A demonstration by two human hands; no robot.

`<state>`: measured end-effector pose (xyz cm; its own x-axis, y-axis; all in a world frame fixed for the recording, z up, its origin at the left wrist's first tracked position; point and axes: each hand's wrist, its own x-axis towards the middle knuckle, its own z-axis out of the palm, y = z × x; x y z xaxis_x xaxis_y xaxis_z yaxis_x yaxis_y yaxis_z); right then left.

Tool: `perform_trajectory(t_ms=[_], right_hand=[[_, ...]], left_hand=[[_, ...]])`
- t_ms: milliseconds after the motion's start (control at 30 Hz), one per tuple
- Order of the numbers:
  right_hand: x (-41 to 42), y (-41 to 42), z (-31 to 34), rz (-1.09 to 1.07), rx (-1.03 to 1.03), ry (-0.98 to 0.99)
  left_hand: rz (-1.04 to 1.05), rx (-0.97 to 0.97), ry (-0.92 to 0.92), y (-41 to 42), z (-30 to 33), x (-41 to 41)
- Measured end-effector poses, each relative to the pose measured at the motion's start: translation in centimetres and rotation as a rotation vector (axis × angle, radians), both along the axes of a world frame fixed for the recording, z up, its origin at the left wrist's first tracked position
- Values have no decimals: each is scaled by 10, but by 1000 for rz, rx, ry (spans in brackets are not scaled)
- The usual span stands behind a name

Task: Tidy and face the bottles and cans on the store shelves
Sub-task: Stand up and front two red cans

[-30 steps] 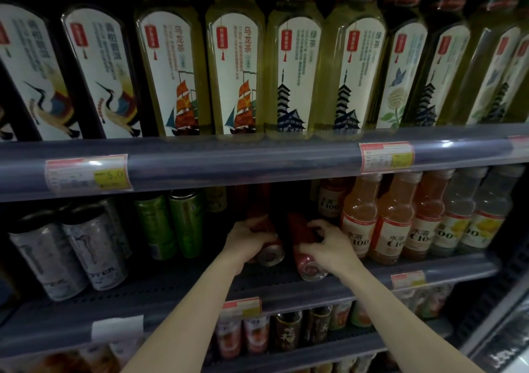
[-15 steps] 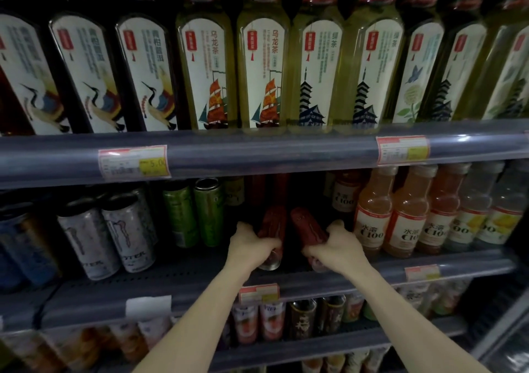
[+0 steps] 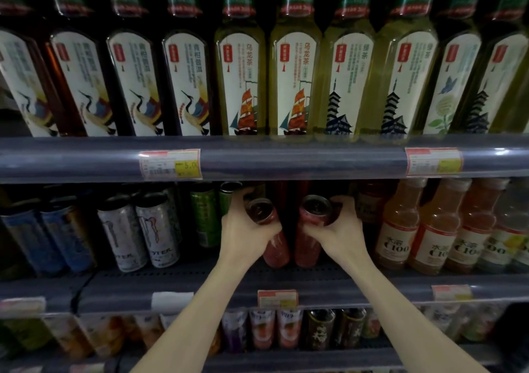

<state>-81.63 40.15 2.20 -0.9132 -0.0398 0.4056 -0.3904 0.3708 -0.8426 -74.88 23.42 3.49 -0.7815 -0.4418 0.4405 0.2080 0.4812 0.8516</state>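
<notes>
Both hands hold cans: left hand [image 3: 246, 229] grips the left red can [image 3: 264, 226], right hand [image 3: 340, 226] the right red can [image 3: 313, 224]. Tilted a second ago, both now stand upright on the middle shelf [image 3: 171, 284], ready for facing. Count nearby: two white cans [image 3: 140, 229], two green cans [image 3: 211, 212].

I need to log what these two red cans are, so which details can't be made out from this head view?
- Left red can: label unreadable, covered by the left hand and in shadow.
- Right red can: label hidden by the right hand.
- Price tag below: print blurred.
- Stock behind both cans: lost in darkness under the upper shelf.
</notes>
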Motion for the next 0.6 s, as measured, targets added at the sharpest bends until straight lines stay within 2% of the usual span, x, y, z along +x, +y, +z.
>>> perform_trajectory(t_ms=[133, 367, 467, 600], right_hand=[[-12, -1, -3, 111, -29, -37], [-19, -1, -7, 305, -112, -113], [-22, 2, -10, 359, -98, -145], [-24, 14, -21, 450, 1, -190]], left_hand=[[-20, 46, 74, 4, -5, -5], [-60, 109, 67, 11, -24, -11], [-137, 171, 10, 8, -33, -10], [-199, 152, -98, -2, -51, -1]])
